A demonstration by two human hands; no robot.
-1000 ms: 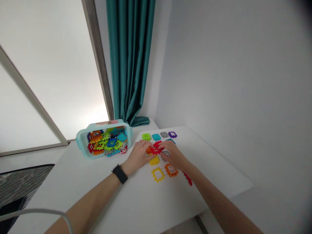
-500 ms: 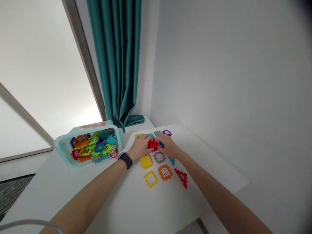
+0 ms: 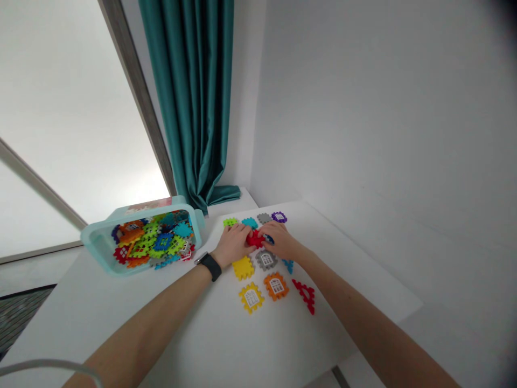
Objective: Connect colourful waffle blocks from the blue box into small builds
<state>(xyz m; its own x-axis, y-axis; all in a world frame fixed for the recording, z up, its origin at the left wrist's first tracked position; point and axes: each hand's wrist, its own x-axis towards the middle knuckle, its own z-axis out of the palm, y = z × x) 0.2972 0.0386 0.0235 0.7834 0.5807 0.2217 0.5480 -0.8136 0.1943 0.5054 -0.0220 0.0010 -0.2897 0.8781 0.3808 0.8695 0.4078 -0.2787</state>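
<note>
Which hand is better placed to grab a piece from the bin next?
Left, most likely. The left hand is nearer the bin; the right hand is beyond the red piece from there. Both hands appear to hold that piece, though.

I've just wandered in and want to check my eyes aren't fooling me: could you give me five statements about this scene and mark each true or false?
1. The left hand and the right hand both touch a red toothed piece. True.
2. The watch is on the right wrist. False: it is on the left wrist.
3. A red triangular piece lies nearer the right forearm than the left. True.
4. The orange window piece lies left of the yellow window piece. False: it lies to its right.
5. The light-blue bin holds only red pieces. False: its pieces are of many colours, including green, blue and orange.
</note>
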